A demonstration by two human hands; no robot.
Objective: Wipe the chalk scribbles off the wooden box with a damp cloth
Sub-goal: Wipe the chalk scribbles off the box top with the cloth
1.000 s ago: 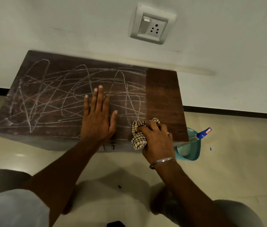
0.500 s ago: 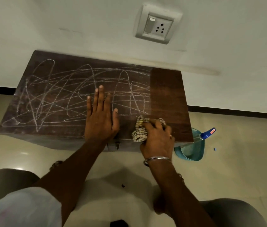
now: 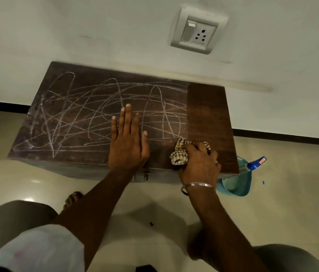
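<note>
The wooden box (image 3: 207, 114) stood against the wall (image 3: 96, 26). At its front edge the right hand (image 3: 199, 163) gripped the checked cloth (image 3: 178, 156); the left hand (image 3: 127, 146) lay flat, fingers straight. Chalk scribbles (image 3: 76, 118) covered all but its right end.

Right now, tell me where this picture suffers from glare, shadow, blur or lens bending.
Head view: dim light overall; small glare spots on the floor at left; soft shadows of the arms on the floor under them; the far edge of the box is smeared, while the chalk lines and cloth look sharp; the wide lens tilts the wall socket and skirting.
</note>
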